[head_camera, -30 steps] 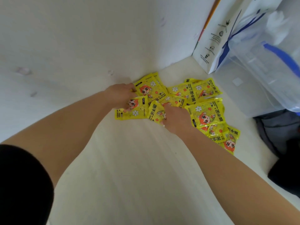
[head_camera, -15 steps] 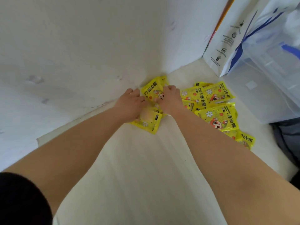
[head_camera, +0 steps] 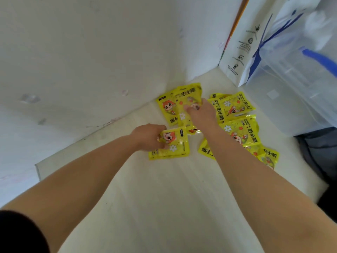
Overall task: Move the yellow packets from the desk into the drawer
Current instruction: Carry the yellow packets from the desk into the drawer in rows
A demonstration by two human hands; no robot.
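Several yellow packets with a cartoon face lie in a loose pile on the pale desk, near the wall corner. My left hand is closed on a small stack of yellow packets at the pile's near left side. My right hand rests farther back, with its fingers pressed on a packet by the wall. More packets lie to the right of my right forearm. No drawer is in view.
A white paper bag stands against the wall at the back right. Beside it is a clear plastic bag with blue handles. Dark fabric lies at the desk's right edge. The white wall borders the desk's left and back.
My left hand has pulled back toward me with its stack of packets, away from the wall. My right hand has stayed on the packets near the corner.
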